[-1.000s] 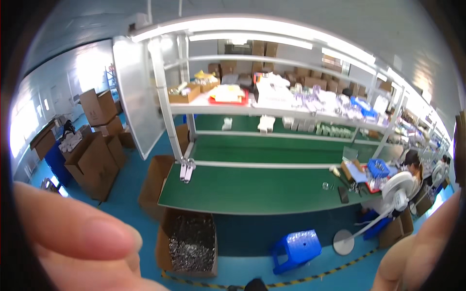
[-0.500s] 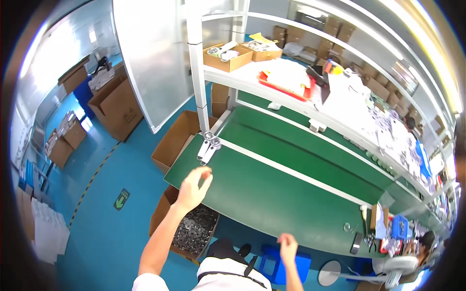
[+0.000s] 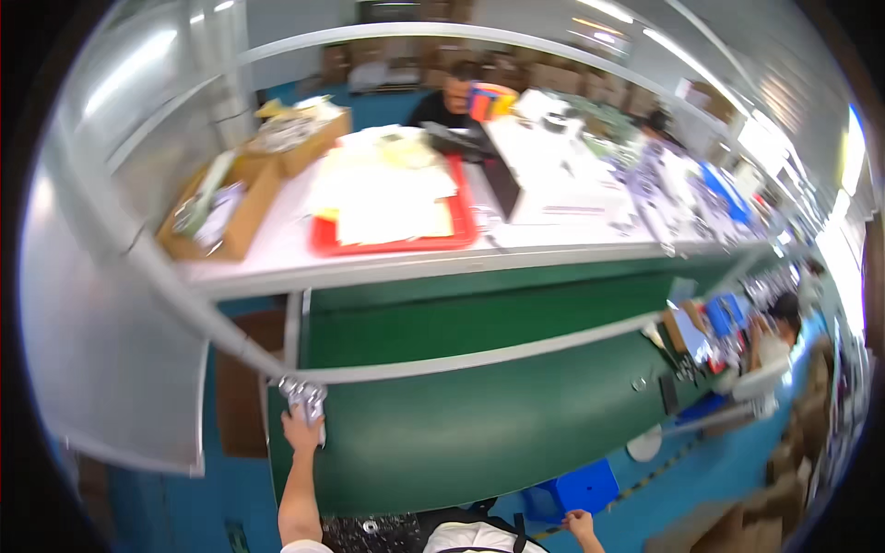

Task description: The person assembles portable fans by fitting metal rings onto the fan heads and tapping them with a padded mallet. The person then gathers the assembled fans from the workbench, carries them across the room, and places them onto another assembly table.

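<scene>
At the left end of the green work table [image 3: 442, 433] lies a small group of white-handled tools with round silver heads [image 3: 304, 392]. My left hand [image 3: 300, 429] is on their handles, thumb on one side and fingers on the other; blur softens the fingertips. Well apart from it, my right hand [image 3: 579, 523] hangs beyond the table's front edge by a blue stool [image 3: 585, 488]. Its fingers are curled in, and nothing shows in them. Below the table edge, close to my body, is a box of dark small parts [image 3: 369, 530], partly cut off.
A raised white shelf [image 3: 387, 269] carries a red tray [image 3: 396, 245] of pale sheets and cardboard boxes [image 3: 244, 217]. A metal post [image 3: 184, 309] stands left. At the right are a blue bin [image 3: 725, 313] and a seated person [image 3: 772, 343]; another person [image 3: 442, 109] is behind the shelf.
My view has swung right and up toward the shelf. My left hand has gone from short of the white-handled tools onto them. The right hand stays low, fingers still curled.
</scene>
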Tool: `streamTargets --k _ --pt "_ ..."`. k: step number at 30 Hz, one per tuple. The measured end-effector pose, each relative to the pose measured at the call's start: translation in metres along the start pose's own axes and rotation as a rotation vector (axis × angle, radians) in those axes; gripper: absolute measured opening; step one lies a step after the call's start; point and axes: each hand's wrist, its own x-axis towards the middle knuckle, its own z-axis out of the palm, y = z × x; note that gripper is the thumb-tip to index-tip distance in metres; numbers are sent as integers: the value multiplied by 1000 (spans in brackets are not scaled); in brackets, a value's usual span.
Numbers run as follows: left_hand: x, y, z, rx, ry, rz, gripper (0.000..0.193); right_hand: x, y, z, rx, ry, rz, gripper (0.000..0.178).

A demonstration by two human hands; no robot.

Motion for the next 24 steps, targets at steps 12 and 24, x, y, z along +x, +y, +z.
streamTargets --k 12,24 --pt "22 37 -2 472 153 215 58 -130 44 111 -204 37 112 26" --pt "-155 166 -18 132 -354 976 62 -252 118 182 299 397 321 27"
